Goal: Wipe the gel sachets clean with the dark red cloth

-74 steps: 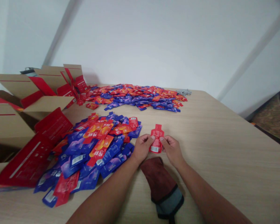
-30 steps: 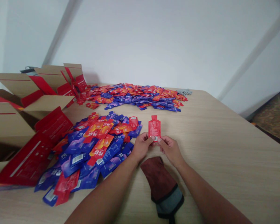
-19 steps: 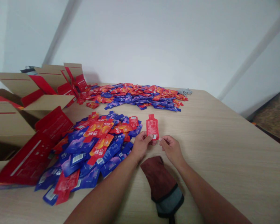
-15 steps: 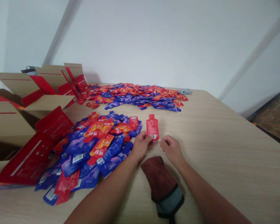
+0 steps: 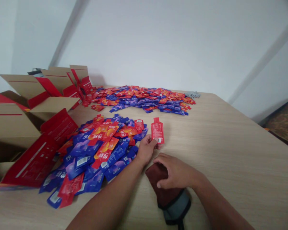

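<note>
My left hand (image 5: 147, 148) pinches the lower edge of a red sachet (image 5: 157, 131) shaped like a small bottle, its printed back with a barcode facing me. Just below, my right hand (image 5: 176, 172) arches over a dark red-brown cloth pouch (image 5: 160, 182) with a grey, black-edged end. The thumb and fingers of that hand are apart, with the pouch between or beneath them; whether they touch it I cannot tell. To the left of my left hand lies a heap of blue and red-orange sachets (image 5: 105, 148).
Open cardboard boxes (image 5: 14, 121) with red printed flaps stand along the left side. A long pile of sachets (image 5: 144, 99) stretches across the back of the table (image 5: 230, 143) by the wall. A grey cloth (image 5: 192, 94) lies at that pile's right end.
My right hand has left the sachet's lower edge and come down and nearer over the pouch, its fingers spreading. My left hand still holds the red sachet. The view has shifted slightly.
</note>
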`<state>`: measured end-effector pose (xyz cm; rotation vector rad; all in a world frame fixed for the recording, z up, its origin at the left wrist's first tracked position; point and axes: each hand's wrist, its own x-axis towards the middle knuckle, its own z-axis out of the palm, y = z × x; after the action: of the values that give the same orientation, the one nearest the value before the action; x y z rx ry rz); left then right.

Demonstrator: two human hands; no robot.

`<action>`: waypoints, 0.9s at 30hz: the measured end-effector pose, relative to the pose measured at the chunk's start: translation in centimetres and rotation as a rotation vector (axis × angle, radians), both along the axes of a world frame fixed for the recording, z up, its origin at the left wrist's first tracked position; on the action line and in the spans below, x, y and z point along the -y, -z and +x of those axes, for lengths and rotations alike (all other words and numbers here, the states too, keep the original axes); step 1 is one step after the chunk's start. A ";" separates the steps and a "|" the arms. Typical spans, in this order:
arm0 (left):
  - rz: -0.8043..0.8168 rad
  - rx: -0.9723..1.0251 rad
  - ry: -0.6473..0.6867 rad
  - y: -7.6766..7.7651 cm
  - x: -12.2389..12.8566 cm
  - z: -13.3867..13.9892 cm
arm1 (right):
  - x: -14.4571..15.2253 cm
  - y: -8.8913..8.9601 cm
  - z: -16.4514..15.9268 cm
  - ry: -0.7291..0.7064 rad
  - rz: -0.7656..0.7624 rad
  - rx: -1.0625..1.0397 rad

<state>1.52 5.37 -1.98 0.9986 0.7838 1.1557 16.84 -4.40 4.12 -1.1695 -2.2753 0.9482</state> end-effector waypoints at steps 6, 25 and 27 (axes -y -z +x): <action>-0.012 0.022 0.006 -0.4 0.1 -0.1 | 0.6 0.5 -0.2 0.114 -0.073 -0.027; -0.116 -0.036 0.074 -0.4 0.3 0.1 | -5.3 3.1 5.6 0.823 -0.159 -1.138; -0.110 -0.125 0.088 -0.1 0.5 0.3 | -5.5 3.5 5.5 0.799 -0.144 -1.063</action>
<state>1.80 4.87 -1.92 1.0098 0.8847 0.9714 22.37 1.13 0.59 -1.0803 -0.8169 1.0225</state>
